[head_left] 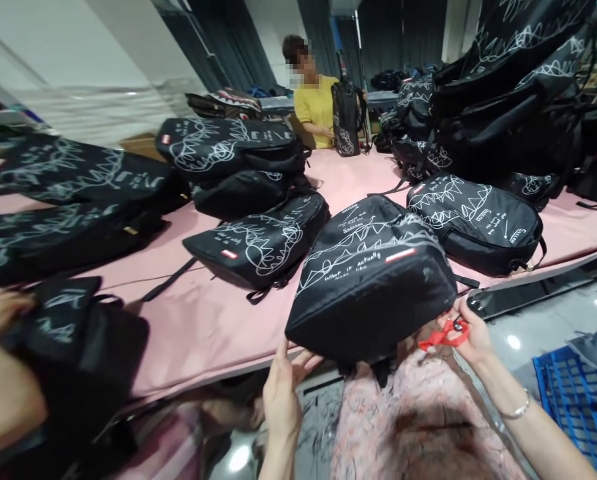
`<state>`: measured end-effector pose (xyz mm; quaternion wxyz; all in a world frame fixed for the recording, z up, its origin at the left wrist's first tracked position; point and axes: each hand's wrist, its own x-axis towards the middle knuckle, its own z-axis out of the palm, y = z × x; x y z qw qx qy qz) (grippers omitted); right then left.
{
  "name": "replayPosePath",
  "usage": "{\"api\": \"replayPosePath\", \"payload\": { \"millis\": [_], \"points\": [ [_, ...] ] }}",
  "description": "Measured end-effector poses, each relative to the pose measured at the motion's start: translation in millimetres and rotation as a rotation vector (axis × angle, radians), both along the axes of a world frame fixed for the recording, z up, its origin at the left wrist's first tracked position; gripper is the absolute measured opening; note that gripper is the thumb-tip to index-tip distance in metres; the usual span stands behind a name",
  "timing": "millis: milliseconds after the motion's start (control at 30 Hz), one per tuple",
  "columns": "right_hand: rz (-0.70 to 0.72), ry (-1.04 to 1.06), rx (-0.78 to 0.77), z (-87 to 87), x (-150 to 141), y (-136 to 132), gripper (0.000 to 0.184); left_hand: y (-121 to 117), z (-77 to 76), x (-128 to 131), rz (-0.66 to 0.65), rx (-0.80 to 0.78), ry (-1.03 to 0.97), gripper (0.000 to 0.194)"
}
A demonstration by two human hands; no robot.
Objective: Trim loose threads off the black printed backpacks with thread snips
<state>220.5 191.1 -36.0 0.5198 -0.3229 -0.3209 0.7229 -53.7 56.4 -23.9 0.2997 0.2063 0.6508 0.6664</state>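
A black backpack (373, 287) with white scribbled lines and lettering lies tilted at the table's near edge, its bottom facing me. My left hand (283, 387) grips its lower left corner, thumb on the outside and fingers underneath. My right hand (473, 333) holds the lower right corner. Hanging at that same hand is a small red tool (446, 335) with a dark round pivot, which looks like scissors; its blades are hidden. Straps dangle below the bag, and the fingers under it are partly out of sight.
Similar backpacks lie to the left (261, 240) and right (478, 220) on the pink table (198, 333), with a tall pile (508, 120) behind. A co-worker's arm (8, 380) handles a bag at left. Another person (313, 107) stands across. A blue crate (573, 400) sits at lower right.
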Motion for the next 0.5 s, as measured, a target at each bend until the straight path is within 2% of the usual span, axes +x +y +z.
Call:
{"api": "replayPosePath", "payload": {
  "millis": [67, 133, 300, 400, 500],
  "points": [
    [-0.050, -0.012, 0.137, 28.2, 2, 2, 0.037, -3, 11.9, 10, -0.072, 0.047, -0.026, 0.082],
    [-0.078, -0.025, 0.215, 47.9, 0, 4, 0.042, -5, 18.3, 18, -0.128, 0.021, -0.010, 0.083],
    [-0.079, -0.056, 0.325, 65.9, -17, 4, 0.048, -2, 22.8, 13, -0.120, -0.107, 0.052, 0.092],
    [-0.119, -0.157, 0.493, 81.7, -34, -3, 0.050, -1, 13.1, 14, -0.110, -0.114, -0.009, 0.088],
    [-0.026, -0.382, 0.851, 113.7, -56, -17, 0.045, -7, -15.6, 30, -0.138, -0.120, -0.195, 0.079]
  ]
}}
